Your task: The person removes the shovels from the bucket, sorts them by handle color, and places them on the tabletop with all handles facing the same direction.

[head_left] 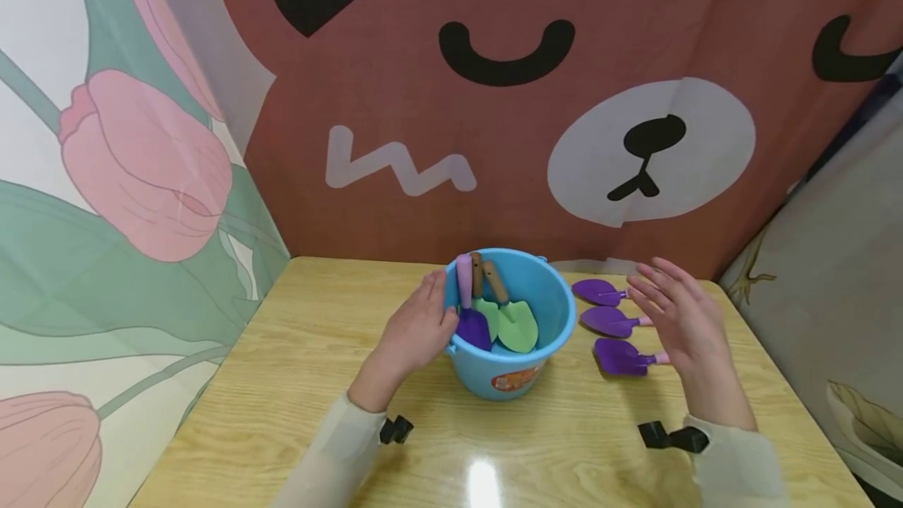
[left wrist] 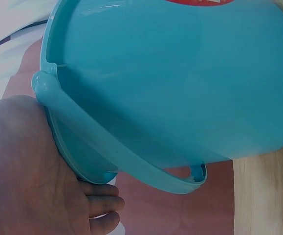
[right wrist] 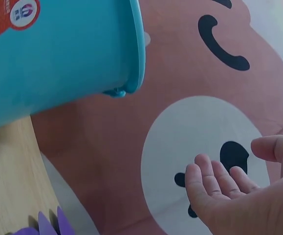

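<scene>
A light blue bucket (head_left: pixel 504 375) stands upright on the table with several toy tools inside. Among them are a purple shovel (head_left: pixel 474 328) with a lilac handle and a green shovel (head_left: pixel 518 326) with a brown handle; another green tool (head_left: pixel 487 316) is partly hidden between them. My left hand (head_left: pixel 416 328) rests against the bucket's left rim, fingers fairly straight. In the left wrist view, the bucket's handle (left wrist: pixel 117 147) hangs down its side. My right hand (head_left: pixel 677 320) is raised with relaxed fingers, holding nothing, near three purple shovels.
The purple shovels lie right of the bucket in a column: a pointed one (head_left: pixel 596 292) at the back, another pointed one (head_left: pixel 608 321) in the middle, a square-ended one (head_left: pixel 621 357) in front. A bear-print cloth (head_left: pixel 395 218) hangs behind the wooden table (head_left: pixel 282 398).
</scene>
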Demonstrator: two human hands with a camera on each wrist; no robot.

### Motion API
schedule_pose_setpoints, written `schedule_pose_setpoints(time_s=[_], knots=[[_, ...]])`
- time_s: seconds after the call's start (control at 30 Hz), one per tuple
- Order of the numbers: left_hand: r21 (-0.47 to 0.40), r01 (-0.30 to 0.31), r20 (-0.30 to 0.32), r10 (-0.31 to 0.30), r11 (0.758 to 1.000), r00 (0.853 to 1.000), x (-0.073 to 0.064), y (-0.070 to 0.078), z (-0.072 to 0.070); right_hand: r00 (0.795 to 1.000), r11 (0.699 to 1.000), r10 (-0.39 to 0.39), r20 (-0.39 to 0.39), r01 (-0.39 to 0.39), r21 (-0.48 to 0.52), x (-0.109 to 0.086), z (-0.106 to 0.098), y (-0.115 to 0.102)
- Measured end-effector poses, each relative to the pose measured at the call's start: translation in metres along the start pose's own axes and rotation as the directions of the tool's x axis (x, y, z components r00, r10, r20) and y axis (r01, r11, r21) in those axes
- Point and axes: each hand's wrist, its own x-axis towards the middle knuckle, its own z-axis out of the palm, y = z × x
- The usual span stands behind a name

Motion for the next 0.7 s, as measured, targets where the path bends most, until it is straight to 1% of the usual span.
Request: schedule_pose_setpoints(time_s=[0.23,0.33,0.57,0.7], knots=[[0.009,-0.007,-0.001,0.007,1.000,1.000,0.000,-0.001,0.000,1.000,0.996,0.004,0.026,-0.002,-0.084,0.004,0.017,0.003],[0.009,-0.014,-0.005,0.014,1.000,1.000,0.000,-0.001,0.001,0.999,0.995,0.010,0.036,-0.006,-0.099,0.006,0.024,0.004],[0.013,-0.020,-0.016,0.020,1.000,1.000,0.001,0.000,0.001,0.997,0.996,0.015,0.071,-0.008,-0.092,0.012,0.035,0.004],[0.028,-0.018,-0.019,0.019,0.999,1.000,0.001,0.001,0.001,0.996,0.989,0.030,0.085,-0.017,-0.148,0.013,0.040,0.003]])
